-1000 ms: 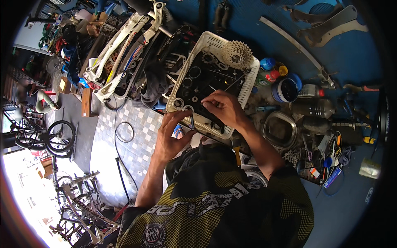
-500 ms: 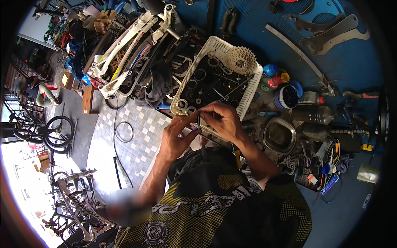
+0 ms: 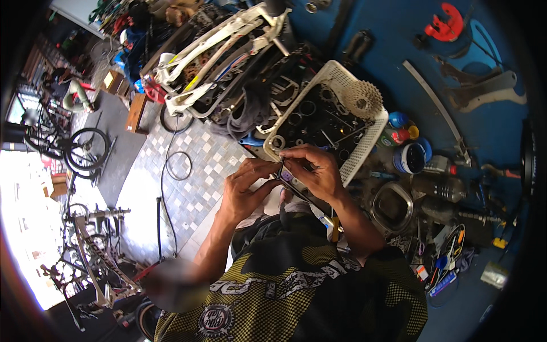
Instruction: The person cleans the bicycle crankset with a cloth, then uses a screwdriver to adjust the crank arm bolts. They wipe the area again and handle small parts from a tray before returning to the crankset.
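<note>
Near the close edge of a cream plastic basket, both of my hands meet fingertip to fingertip. Between them is a small, thin dark rod-like part, too small to identify. My left hand pinches it from the left with thumb and fingers. From the other side, my right hand closes thumb and forefinger on its upper end. Fingers cover much of the part. Just beyond lie metal rings and small bike parts inside the basket, and a bicycle cassette rests on its far right corner.
Left of the basket stand white bike frame pieces and a dark cloth. On the right are an open blue tub, plastic bottles and a metal tray. A hose crosses the tiled floor; bicycles stand farther left.
The view has turned, so the basket and bench items sit farther right in the picture. Both hands still pinch the small dark part, which now looks slightly more tilted.
</note>
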`<state>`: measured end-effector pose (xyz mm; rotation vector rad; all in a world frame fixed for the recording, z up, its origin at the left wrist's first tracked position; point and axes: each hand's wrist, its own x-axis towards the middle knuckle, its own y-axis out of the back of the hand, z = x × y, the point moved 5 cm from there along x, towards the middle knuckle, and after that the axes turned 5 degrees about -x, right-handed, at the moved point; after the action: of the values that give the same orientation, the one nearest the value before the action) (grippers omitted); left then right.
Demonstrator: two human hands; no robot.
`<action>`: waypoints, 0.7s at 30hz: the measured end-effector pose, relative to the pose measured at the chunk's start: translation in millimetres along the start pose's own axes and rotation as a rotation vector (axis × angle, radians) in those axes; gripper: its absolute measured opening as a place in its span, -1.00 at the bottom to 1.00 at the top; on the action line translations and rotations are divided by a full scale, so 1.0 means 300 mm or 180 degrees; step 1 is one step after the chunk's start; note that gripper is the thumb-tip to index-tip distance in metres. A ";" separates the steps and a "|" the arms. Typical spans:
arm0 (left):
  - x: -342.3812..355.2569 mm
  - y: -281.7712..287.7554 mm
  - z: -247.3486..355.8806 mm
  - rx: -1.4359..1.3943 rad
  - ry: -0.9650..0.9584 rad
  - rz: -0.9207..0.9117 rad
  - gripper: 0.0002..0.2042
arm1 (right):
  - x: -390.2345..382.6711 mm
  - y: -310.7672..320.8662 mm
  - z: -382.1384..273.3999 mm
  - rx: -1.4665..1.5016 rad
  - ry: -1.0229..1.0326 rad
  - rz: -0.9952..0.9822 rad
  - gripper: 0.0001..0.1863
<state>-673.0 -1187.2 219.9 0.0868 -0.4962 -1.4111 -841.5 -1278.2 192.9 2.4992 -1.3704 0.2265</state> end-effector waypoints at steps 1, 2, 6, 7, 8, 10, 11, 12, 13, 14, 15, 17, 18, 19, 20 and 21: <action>-0.016 0.023 0.002 -0.0030 0.0071 0.0067 -0.58 | 0.009 -0.024 -0.014 0.0014 0.0005 -0.0087 -0.73; -0.029 0.050 0.009 0.0010 -0.0019 0.0114 -0.49 | 0.015 -0.046 -0.033 0.0026 0.0041 -0.0223 -0.71; -0.121 0.180 0.017 -0.0211 0.0227 0.0561 -0.34 | 0.046 -0.199 -0.104 0.0200 0.0033 -0.0662 -0.67; -0.152 0.223 0.025 -0.0153 0.0184 0.0647 -0.33 | 0.055 -0.251 -0.127 0.0256 0.0134 -0.0759 -0.67; -0.190 0.270 0.034 -0.0073 0.0148 0.0727 -0.32 | 0.063 -0.310 -0.149 0.0302 0.0212 -0.0873 -0.66; -0.282 0.371 0.048 0.0091 0.0175 0.0865 -0.29 | 0.076 -0.441 -0.200 0.0393 0.0486 -0.1064 -0.65; -0.338 0.425 0.056 0.0104 0.0178 0.0947 -0.29 | 0.070 -0.510 -0.220 0.0423 0.0409 -0.1218 -0.65; -0.399 0.479 0.064 0.0140 0.0193 0.1041 -0.28 | 0.065 -0.586 -0.247 0.0448 0.0491 -0.1325 -0.64; -0.466 0.538 0.073 0.0204 0.0208 0.1159 -0.28 | 0.057 -0.668 -0.276 0.0499 0.0572 -0.1446 -0.64; -0.534 0.595 0.084 0.0136 0.0137 0.1315 -0.29 | 0.040 -0.747 -0.305 0.0429 0.0580 -0.1580 -0.61; -0.612 0.649 0.092 0.0144 0.0199 0.1466 -0.30 | 0.020 -0.835 -0.336 0.0359 0.0656 -0.1663 -0.60; -0.776 0.751 0.116 0.0247 0.0305 0.1781 -0.30 | -0.032 -1.015 -0.405 0.0443 0.0853 -0.1925 -0.58; -0.862 0.804 0.126 0.0370 0.0349 0.1883 -0.30 | -0.066 -1.109 -0.439 0.0605 0.0908 -0.2082 -0.57; -0.949 0.849 0.139 0.0402 0.0270 0.2041 -0.31 | -0.100 -1.199 -0.465 0.0775 0.0888 -0.2239 -0.56; -1.034 0.888 0.149 0.0536 0.0335 0.2196 -0.32 | -0.134 -1.287 -0.494 0.0900 0.0969 -0.2403 -0.54; -1.124 0.924 0.159 0.0647 0.0408 0.2345 -0.33 | -0.170 -1.374 -0.519 0.0975 0.0961 -0.2598 -0.51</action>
<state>-461.3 -805.1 264.5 0.1403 -0.4951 -0.6291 -521.6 -977.8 257.0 2.8739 -0.1543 0.6245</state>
